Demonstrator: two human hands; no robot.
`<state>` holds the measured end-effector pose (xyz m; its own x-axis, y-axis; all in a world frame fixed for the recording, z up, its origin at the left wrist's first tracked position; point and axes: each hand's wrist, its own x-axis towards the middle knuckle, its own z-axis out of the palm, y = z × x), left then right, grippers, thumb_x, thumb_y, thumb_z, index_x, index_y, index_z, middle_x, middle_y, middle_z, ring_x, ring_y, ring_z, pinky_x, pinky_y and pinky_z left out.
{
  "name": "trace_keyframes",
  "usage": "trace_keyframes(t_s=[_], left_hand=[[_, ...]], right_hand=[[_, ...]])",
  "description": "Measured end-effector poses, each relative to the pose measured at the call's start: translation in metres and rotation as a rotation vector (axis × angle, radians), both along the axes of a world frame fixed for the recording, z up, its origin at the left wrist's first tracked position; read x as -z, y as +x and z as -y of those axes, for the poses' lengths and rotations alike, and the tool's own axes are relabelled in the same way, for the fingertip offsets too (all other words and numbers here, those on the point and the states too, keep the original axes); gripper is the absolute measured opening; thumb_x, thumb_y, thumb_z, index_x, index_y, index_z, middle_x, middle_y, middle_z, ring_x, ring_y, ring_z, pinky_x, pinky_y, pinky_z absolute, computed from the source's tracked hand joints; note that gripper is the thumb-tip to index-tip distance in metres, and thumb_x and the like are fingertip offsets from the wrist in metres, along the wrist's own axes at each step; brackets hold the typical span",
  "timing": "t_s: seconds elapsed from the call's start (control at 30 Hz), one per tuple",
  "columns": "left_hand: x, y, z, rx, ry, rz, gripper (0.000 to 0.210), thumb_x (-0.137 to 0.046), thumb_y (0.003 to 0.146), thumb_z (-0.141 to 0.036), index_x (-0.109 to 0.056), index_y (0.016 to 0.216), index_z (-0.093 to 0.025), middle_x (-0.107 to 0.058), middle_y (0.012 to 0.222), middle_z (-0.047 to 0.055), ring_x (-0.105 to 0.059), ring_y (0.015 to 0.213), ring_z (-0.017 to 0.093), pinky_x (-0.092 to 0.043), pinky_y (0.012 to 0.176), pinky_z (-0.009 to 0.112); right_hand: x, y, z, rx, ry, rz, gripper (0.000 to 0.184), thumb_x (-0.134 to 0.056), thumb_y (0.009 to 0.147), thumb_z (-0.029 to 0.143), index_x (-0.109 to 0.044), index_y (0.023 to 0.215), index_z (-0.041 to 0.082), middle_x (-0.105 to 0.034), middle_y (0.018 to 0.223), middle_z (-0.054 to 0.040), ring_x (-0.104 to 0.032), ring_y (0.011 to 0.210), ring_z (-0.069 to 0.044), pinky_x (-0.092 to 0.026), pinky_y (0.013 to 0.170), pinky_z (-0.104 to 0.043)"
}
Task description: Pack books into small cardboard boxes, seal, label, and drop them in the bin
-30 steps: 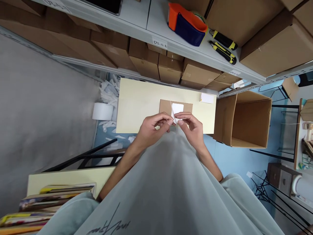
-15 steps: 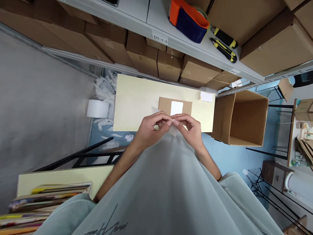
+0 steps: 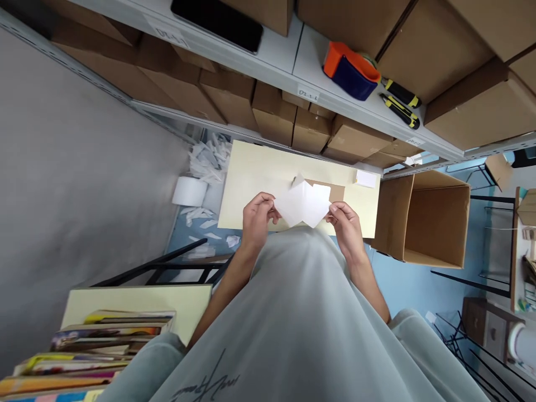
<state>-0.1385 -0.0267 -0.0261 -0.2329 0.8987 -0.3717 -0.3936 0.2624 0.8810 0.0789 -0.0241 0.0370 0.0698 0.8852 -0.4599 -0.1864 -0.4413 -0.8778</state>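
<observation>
A white sheet of paper [image 3: 295,204] is stretched between my hands, creased down its middle. My left hand [image 3: 257,219] pinches its left edge between thumb and fingers. On the opposite edge, the fingers of my right hand [image 3: 345,226] are closed in the same way. Below the sheet, a flat brown cardboard box [image 3: 337,193] lies on the pale yellow table [image 3: 251,167], partly covered from view by the paper. A small white box [image 3: 365,178] sits near the table's right end.
A large open carton [image 3: 438,215] stands right of the table. Above runs a shelf [image 3: 268,61] with a black phone [image 3: 218,22], an orange and blue tape dispenser [image 3: 352,70] and box cutters [image 3: 401,110]. A paper roll [image 3: 189,191] and scraps lie left; magazines [image 3: 100,346] lie lower left.
My hands have moved apart from their close pinch, and the paper is now spread open between them. The whole view has shifted, with the shelf and table appearing farther right and lower.
</observation>
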Motion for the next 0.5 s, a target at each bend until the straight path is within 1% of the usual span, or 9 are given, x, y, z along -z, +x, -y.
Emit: trace_keyframes(t_s=[0.07,0.13,0.27,0.4,0.5], left_hand=[[0.014,-0.016,-0.001,-0.117,-0.066,-0.001,0.011,-0.065,0.078,-0.032,-0.058,0.078,-0.023,-0.046,0.057,-0.005,-0.044,0.047,0.011,-0.037,0.042,0.021],[0.026,-0.035,-0.004,-0.198,-0.113,-0.025,0.011,-0.063,0.076,-0.032,-0.057,0.077,-0.023,-0.043,0.057,-0.006,-0.04,0.046,0.01,-0.033,0.04,0.02],[0.048,-0.083,-0.015,-0.241,-0.173,-0.132,0.011,-0.062,0.074,-0.032,-0.056,0.076,-0.023,-0.04,0.056,-0.008,-0.036,0.044,0.009,-0.028,0.038,0.02],[0.067,-0.148,-0.043,-0.306,-0.266,-0.303,0.012,-0.063,0.076,-0.03,-0.056,0.084,-0.023,-0.045,0.055,-0.01,-0.034,0.039,0.009,-0.024,0.038,0.02],[0.075,-0.203,-0.072,-0.335,-0.309,-0.552,0.012,-0.061,0.077,-0.025,-0.058,0.089,-0.021,-0.053,0.058,-0.007,-0.039,0.04,0.01,-0.026,0.039,0.022]], right_hand=[[0.003,-0.006,0.003,0.002,-0.018,0.005,0.025,-0.086,0.08,0.047,-0.074,0.084,0.025,-0.069,0.08,0.0012,-0.063,0.076,-0.016,-0.052,0.074,-0.03],[0.005,-0.012,0.006,0.007,-0.038,0.001,0.026,-0.087,0.078,0.047,-0.075,0.083,0.025,-0.068,0.077,0.0016,-0.061,0.073,-0.016,-0.051,0.073,-0.03],[0.01,-0.025,0.013,0.026,-0.073,-0.02,0.029,-0.091,0.075,0.047,-0.076,0.081,0.023,-0.067,0.074,0.0018,-0.058,0.07,-0.014,-0.05,0.072,-0.03],[0.012,-0.035,0.018,0.063,-0.07,-0.043,0.031,-0.093,0.074,0.048,-0.075,0.081,0.023,-0.064,0.071,0.0027,-0.056,0.067,-0.014,-0.049,0.07,-0.029],[0.012,-0.039,0.022,0.088,-0.059,-0.044,0.033,-0.094,0.075,0.049,-0.075,0.083,0.023,-0.062,0.071,0.0029,-0.056,0.067,-0.013,-0.048,0.068,-0.029]])
